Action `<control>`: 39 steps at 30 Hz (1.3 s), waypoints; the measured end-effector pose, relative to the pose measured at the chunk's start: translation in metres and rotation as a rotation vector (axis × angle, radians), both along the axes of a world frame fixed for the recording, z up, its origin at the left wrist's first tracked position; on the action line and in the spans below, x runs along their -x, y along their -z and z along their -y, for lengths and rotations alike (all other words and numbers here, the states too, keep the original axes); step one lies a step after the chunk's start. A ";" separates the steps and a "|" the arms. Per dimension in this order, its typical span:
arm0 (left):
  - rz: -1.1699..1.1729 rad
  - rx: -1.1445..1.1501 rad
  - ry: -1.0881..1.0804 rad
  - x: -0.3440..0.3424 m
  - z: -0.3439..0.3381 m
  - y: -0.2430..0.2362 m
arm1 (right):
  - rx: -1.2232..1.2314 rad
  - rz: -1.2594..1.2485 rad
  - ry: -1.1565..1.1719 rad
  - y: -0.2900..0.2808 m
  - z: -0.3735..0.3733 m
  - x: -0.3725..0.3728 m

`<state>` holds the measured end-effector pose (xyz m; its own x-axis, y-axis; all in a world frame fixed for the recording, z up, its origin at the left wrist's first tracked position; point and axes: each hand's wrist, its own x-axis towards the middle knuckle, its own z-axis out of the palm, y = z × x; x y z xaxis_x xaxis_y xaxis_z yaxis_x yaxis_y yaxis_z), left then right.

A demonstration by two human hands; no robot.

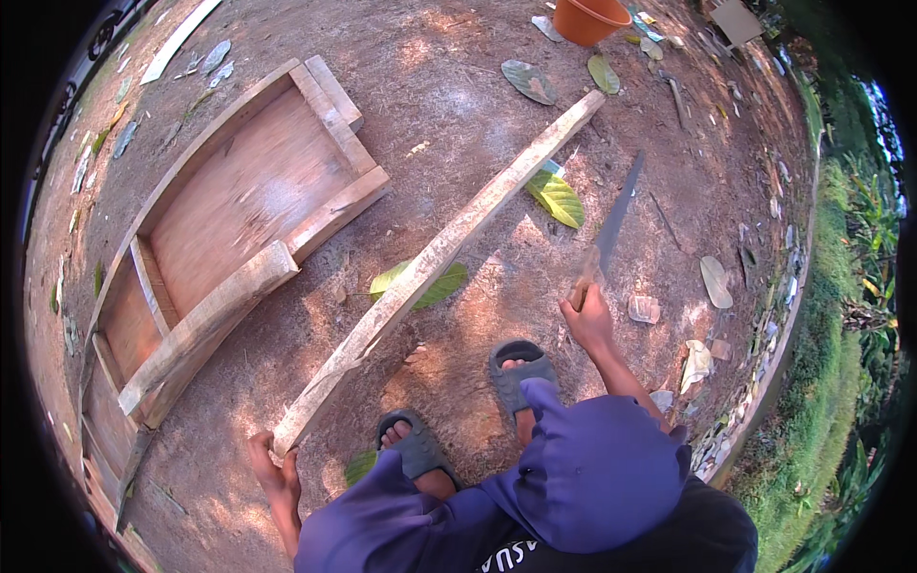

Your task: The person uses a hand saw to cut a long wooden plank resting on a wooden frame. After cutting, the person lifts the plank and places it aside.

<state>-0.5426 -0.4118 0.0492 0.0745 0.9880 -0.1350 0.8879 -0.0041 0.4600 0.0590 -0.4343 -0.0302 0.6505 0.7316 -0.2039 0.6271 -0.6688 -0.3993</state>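
the left hand [272, 463] clamps the near end of a long plank [449, 250] lying diagonally across the frame centre on the ground. the right hand [587, 320] is closed on a machete [611, 229], raised right of the plank; this looks like the trimming step, and the next chop needs a steady plank and feet [521, 368] kept away.

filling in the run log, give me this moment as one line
left hand: grips near end of long plank | right hand: holds machete raised, blade clear of plank | wooden frame: left, on dirt

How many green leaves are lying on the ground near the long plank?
3: one bright leaf right of the plank, one partly under its middle, one by the left sandal. Greyer dry leaves lie farther off; others may be hidden.
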 end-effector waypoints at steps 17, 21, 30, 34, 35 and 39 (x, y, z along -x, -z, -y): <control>0.323 0.098 -0.894 0.285 0.034 0.029 | -0.220 0.031 -0.041 -0.003 -0.020 -0.026; 0.182 0.366 -1.025 0.288 0.023 0.020 | -0.278 0.011 -0.084 -0.009 -0.034 -0.029; 0.097 0.408 -1.029 0.205 -0.012 0.064 | -0.303 0.165 -0.467 -0.001 -0.191 -0.058; -0.075 0.346 -0.901 0.217 -0.021 0.076 | -0.218 0.277 -0.400 -0.012 -0.257 -0.109; -0.031 0.345 -1.018 0.234 -0.012 0.071 | -0.204 0.287 -0.367 -0.013 -0.273 -0.106; 0.048 0.470 -1.085 0.187 -0.018 0.055 | -0.116 0.458 -0.343 -0.028 -0.308 -0.133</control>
<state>-0.7295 -0.3942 -0.0058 -0.7575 0.3917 -0.5223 0.3045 0.9197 0.2481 0.1925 -0.1267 -0.0020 0.3750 0.9170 0.1362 0.9263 -0.3648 -0.0944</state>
